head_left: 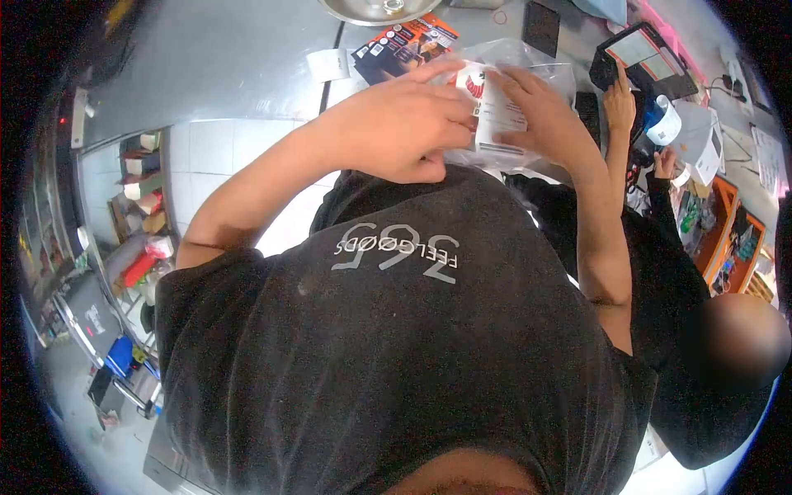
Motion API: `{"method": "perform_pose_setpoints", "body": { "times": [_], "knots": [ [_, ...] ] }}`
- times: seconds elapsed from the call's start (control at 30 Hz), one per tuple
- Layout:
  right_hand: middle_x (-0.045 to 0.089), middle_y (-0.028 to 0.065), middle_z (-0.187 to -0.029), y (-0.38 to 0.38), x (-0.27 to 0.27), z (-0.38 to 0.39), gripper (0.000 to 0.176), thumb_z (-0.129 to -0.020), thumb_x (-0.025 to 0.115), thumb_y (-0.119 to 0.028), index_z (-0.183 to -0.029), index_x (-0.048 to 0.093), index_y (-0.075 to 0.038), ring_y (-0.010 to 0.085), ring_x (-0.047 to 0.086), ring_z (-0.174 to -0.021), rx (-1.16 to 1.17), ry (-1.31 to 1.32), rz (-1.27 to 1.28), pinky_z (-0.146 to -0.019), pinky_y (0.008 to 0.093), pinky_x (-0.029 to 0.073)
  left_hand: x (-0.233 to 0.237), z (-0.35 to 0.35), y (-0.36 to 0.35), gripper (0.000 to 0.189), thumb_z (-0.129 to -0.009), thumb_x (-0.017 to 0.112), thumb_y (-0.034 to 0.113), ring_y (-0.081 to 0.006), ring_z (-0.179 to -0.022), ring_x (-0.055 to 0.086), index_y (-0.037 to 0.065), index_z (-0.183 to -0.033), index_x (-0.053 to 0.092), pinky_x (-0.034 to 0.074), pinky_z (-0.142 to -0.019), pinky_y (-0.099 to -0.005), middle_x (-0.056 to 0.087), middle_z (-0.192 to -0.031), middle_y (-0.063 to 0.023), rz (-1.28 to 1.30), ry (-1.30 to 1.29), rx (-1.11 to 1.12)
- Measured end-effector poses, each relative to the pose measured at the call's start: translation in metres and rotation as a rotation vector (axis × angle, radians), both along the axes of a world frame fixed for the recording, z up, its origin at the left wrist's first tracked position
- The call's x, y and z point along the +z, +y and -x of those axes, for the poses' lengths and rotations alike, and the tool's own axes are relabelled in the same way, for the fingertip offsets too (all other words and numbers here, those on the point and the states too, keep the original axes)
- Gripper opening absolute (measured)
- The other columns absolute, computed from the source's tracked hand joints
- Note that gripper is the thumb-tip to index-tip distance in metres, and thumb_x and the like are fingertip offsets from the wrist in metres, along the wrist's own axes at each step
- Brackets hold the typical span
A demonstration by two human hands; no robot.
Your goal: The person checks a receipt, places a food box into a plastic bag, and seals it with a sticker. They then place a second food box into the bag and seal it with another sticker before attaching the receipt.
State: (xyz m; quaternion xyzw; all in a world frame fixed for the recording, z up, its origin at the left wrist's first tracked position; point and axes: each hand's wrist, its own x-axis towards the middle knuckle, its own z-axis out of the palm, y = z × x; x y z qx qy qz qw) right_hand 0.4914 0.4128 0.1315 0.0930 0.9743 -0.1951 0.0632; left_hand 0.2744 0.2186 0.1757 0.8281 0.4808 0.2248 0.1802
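Observation:
A white label with a red chili-like picture and printed text (499, 115) lies on a clear plastic bag (528, 56) at the table's near edge, right in front of my body. My left hand (404, 124) rests on the label's left side, its index finger stretched out toward the top edge and its thumb bent near my shirt. On the right side, my right hand (544, 120) lies with fingers spread over the label and bag. What is inside the bag is hidden under the hands and label.
Black-and-orange printed packets (408, 45), a white slip (328, 64), a metal bowl (379, 10) and a black phone (541, 29) lie beyond. To the right, a co-worker's hand (619, 97) touches a dark device with a lit screen (642, 54). Shelves (140, 190) stand at left.

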Motion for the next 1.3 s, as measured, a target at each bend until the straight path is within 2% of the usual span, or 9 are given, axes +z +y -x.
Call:
{"method": "perform_pose_setpoints", "body": {
  "times": [0.17, 0.47, 0.57, 0.67, 0.73, 0.93, 1.03, 1.2, 1.3],
  "knots": [
    [0.049, 0.0164, -0.154, -0.005, -0.010, 0.001, 0.103, -0.069, 0.091, -0.032, -0.157, 0.041, -0.013, 0.0398, 0.048, -0.140, -0.004, 0.031, -0.086, -0.120, 0.0500, 0.036, 0.016, -0.012, -0.010, 0.017, -0.077, 0.070, 0.019, -0.0319, -0.072, 0.064, 0.009, -0.090, 0.065, 0.040, -0.110, -0.0537, 0.060, -0.069, -0.0072, 0.024, 0.003, 0.079],
    [0.051, 0.0163, -0.150, -0.011, -0.027, -0.004, 0.110, -0.066, 0.092, -0.036, -0.158, 0.037, -0.011, 0.0374, 0.051, -0.138, -0.019, 0.096, -0.124, -0.120, 0.0612, 0.031, 0.034, -0.015, -0.011, 0.032, -0.091, 0.072, 0.030, -0.0287, -0.104, 0.065, 0.011, -0.116, 0.070, 0.047, -0.101, -0.0448, 0.069, -0.111, -0.0099, -0.457, -0.152, 0.546],
    [0.052, 0.0150, -0.149, -0.009, -0.029, -0.007, 0.112, -0.065, 0.091, -0.039, -0.159, 0.037, -0.012, 0.0354, 0.053, -0.137, 0.021, 0.072, -0.175, -0.117, 0.0647, 0.032, -0.014, -0.020, -0.004, 0.049, -0.101, 0.063, 0.045, -0.0270, -0.124, 0.060, 0.010, -0.136, 0.063, 0.048, -0.102, -0.0454, 0.064, -0.134, -0.0097, 0.073, -0.921, 1.061],
    [0.050, 0.0128, -0.151, -0.007, -0.038, -0.011, 0.111, -0.065, 0.091, -0.041, -0.159, 0.037, -0.016, 0.0340, 0.052, -0.137, 0.054, 0.104, -0.171, -0.116, 0.0674, 0.031, -0.097, -0.018, -0.001, 0.073, -0.106, 0.044, 0.061, -0.0239, -0.137, 0.051, 0.013, -0.161, 0.035, 0.046, -0.109, -0.0435, 0.049, -0.154, -0.0104, 0.712, -1.151, 0.977],
    [0.049, 0.0117, -0.152, -0.006, -0.037, -0.013, 0.111, -0.065, 0.090, -0.041, -0.160, 0.036, -0.018, 0.0333, 0.052, -0.138, 0.056, 0.115, -0.154, -0.116, 0.0688, 0.031, -0.109, -0.047, 0.006, 0.070, -0.107, 0.042, 0.062, -0.0271, -0.130, 0.057, 0.014, -0.158, 0.042, 0.049, -0.107, -0.0456, 0.055, -0.148, -0.0121, 0.645, -1.527, 0.801],
    [0.047, 0.0099, -0.155, -0.013, -0.023, -0.013, 0.117, -0.064, 0.092, -0.042, -0.162, 0.032, -0.020, 0.0334, 0.047, -0.143, 0.027, 0.022, -0.180, -0.117, 0.0698, 0.028, -0.086, -0.059, 0.017, 0.077, -0.105, 0.044, 0.064, -0.0267, -0.130, 0.057, 0.008, -0.157, 0.041, 0.049, -0.108, -0.0423, 0.054, -0.149, -0.0125, 0.707, -1.575, 0.818],
    [0.044, 0.0089, -0.160, -0.013, -0.020, -0.011, 0.119, -0.064, 0.092, -0.043, -0.163, 0.030, -0.020, 0.0348, 0.043, -0.147, 0.032, -0.041, -0.273, -0.118, 0.0700, 0.027, -0.087, -0.023, 0.004, 0.077, -0.104, 0.048, 0.065, -0.0214, -0.120, 0.062, 0.009, -0.156, 0.038, 0.054, -0.091, -0.0396, 0.057, -0.143, -0.0141, 0.600, -1.252, 1.027],
    [0.030, 0.0097, -0.170, -0.003, -0.022, -0.025, 0.119, -0.067, 0.092, -0.045, -0.164, 0.028, -0.022, 0.0379, 0.035, -0.152, 0.010, -0.080, -0.197, -0.120, 0.0689, 0.026, -0.116, 0.064, -0.034, 0.044, -0.100, 0.065, 0.040, -0.0190, -0.096, 0.071, 0.005, -0.126, 0.072, 0.054, -0.086, -0.0322, 0.076, -0.100, -0.0110, 0.002, -0.596, 1.347],
    [0.016, 0.0094, -0.174, -0.004, -0.008, -0.019, 0.118, -0.069, 0.090, -0.038, -0.163, 0.027, -0.006, 0.0342, 0.017, -0.160, 0.016, -0.249, -0.208, -0.127, 0.0622, 0.017, -0.133, 0.083, -0.048, 0.036, -0.101, 0.066, 0.035, -0.0178, -0.096, 0.071, 0.005, -0.120, 0.075, 0.054, -0.084, -0.0319, 0.077, -0.104, -0.0099, 0.050, -0.478, 1.318]
  ]
}}
